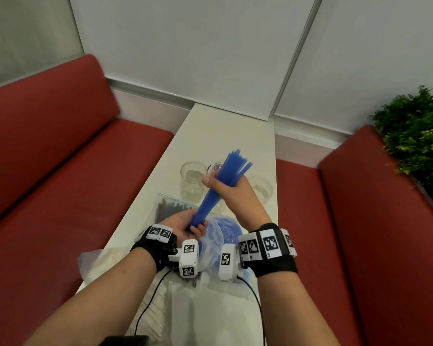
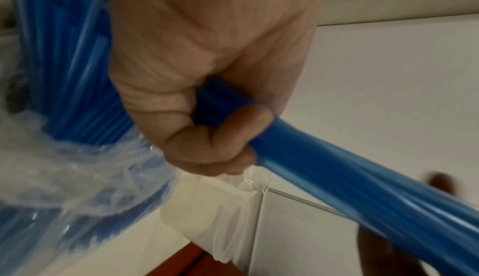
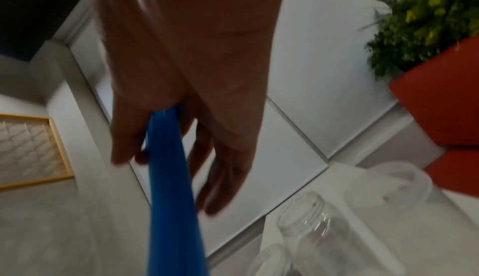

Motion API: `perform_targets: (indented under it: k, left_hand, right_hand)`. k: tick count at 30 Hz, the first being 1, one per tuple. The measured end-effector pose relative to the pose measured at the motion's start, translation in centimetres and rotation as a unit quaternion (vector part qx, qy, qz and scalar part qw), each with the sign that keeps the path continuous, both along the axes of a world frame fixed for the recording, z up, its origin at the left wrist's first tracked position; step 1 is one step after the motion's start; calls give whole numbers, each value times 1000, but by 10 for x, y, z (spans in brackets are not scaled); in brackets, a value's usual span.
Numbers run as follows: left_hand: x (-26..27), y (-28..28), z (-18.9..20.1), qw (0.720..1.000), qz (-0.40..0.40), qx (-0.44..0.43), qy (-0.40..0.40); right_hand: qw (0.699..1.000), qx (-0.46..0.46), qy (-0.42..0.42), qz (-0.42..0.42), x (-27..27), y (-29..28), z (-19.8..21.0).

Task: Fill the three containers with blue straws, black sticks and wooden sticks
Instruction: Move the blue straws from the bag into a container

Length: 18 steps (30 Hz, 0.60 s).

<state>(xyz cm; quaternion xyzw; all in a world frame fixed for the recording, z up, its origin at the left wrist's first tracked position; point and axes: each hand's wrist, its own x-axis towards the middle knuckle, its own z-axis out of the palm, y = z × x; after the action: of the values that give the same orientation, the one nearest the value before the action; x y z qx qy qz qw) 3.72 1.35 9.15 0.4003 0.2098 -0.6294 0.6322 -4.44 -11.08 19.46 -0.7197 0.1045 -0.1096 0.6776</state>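
Blue straws (image 1: 219, 189) bundled, tilted above seemingly empty jars (image 1: 192, 181).

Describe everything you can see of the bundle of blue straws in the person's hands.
The bundle of blue straws is long, thin, translucent-looking plastic tubing, held tilted above the white table. The left hand grips its lower end; the right hand holds the middle. The upper ends fan out unevenly.

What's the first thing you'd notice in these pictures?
A bright blue bundle of straws stands out, tilted up over the white table and held by both hands: the left hand grips its lower end, the right hand its middle. Behind it stand clear empty jars, with red benches alongside.
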Motion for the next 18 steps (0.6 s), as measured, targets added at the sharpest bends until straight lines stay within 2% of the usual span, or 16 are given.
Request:
perform_targets:
  k: [4,7,9,11,12,14,16,17,18]
  left_hand:
    - [7,0,-14,994,63,41,-78]
    - [7,0,-15,978,84,55,-185]
    - [14,0,-11,947,67,94,-301]
    - [26,4,-8,889,43,150,-431]
    - [31,7,-6,849,16,181,-497]
    - [37,11,-2,741,-125,241,-615]
    - [35,13,1,622,-302,258,-674]
    - [33,11,2,581,-360,250,-686]
    - [30,10,1,559,-399,240,-686]
  right_hand:
    - [990,5,125,56,8,-13,-5]
    - [991,10,129,39,8,-29,-1]
    - [993,7,114,3,12,-51,4]
    - [994,-20,86,-69,24,-78,4]
    - [990,-32,73,-117,30,-91,1]
    - [973,-51,65,-216,42,-116,-10]
    - [950,-73,75,-294,51,-133,-28]
    - [941,-83,80,-318,54,-139,-37]
    - [934,-99,88,-333,57,-141,-46]
